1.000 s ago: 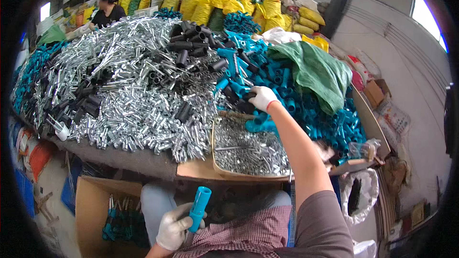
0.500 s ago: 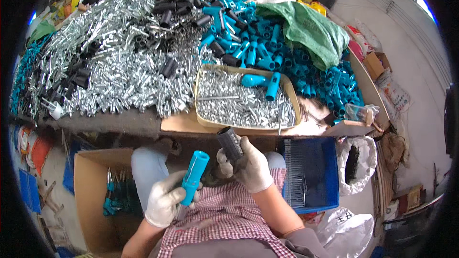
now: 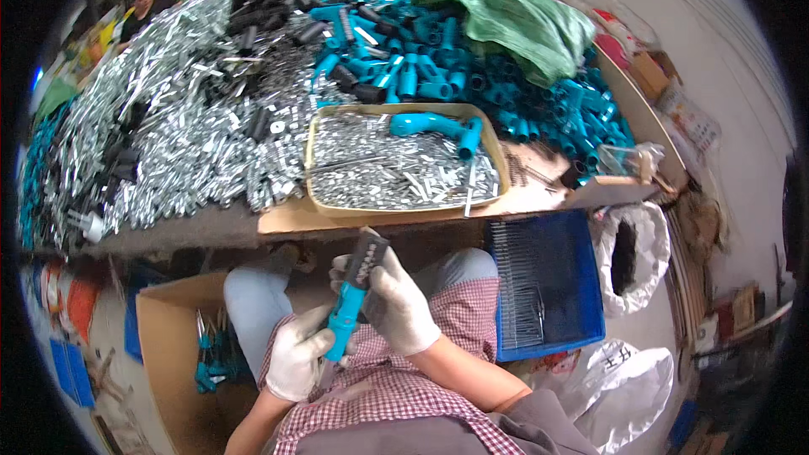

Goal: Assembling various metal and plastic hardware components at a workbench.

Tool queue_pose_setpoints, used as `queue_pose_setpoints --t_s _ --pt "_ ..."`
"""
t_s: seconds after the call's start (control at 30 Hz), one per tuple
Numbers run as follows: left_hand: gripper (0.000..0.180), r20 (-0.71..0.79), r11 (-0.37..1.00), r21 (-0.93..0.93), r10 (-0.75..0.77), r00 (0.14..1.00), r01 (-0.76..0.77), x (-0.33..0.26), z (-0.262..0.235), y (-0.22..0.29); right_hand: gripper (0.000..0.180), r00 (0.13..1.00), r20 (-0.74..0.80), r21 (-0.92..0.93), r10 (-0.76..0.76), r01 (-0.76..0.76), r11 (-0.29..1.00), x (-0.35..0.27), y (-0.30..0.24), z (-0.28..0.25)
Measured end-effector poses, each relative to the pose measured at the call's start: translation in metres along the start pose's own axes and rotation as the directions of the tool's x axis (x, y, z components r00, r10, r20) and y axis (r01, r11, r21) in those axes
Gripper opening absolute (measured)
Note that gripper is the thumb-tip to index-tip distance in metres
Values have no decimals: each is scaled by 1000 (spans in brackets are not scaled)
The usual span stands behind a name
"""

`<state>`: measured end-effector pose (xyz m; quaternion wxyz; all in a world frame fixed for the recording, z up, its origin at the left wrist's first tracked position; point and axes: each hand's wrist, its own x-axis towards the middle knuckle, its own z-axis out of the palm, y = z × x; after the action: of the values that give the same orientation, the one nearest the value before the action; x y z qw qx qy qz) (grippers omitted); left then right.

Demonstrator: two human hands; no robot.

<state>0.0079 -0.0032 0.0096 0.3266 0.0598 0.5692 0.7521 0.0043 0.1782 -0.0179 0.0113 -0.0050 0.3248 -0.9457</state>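
Over my lap, my left hand (image 3: 297, 355), in a white glove, is closed round a turquoise plastic handle (image 3: 342, 322). A grey piece, too blurred to name, extends below its lower end. My gloved right hand (image 3: 403, 307) grips a ribbed black sleeve (image 3: 367, 261), which sits at the handle's upper end in line with it. How far the sleeve goes over the handle is hard to tell. Just beyond my hands, a cream tray (image 3: 313, 194) on the bench holds small metal pieces and a few turquoise parts (image 3: 470, 138).
Heaps of metal parts (image 3: 202, 131) and turquoise plastic parts (image 3: 430, 76) cover the bench, a green sack (image 3: 531, 29) on top. A cardboard box (image 3: 164, 354) stands left of my legs. To the right are a blue crate (image 3: 590, 286) with metal rods and a white sack (image 3: 657, 257).
The black sleeve, held apart from the handle before, has come left and now meets its upper end. My right hand moved left with it. The view has shifted slightly.
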Motion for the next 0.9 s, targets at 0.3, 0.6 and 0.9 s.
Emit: queue_pose_setpoints --t_s 0.3,0.6,0.9 --pt "76 -64 991 85 114 991 -108 10 7 1 76 962 265 -824 -68 262 502 -1 -22 0" --pt "49 38 658 726 250 967 -199 18 14 -3 17 795 338 -933 -504 212 -292 33 -168 -64" --pt "53 70 596 766 297 952 -242 20 15 -14 17 811 36 -323 -584 -543 -775 67 -264 -191"
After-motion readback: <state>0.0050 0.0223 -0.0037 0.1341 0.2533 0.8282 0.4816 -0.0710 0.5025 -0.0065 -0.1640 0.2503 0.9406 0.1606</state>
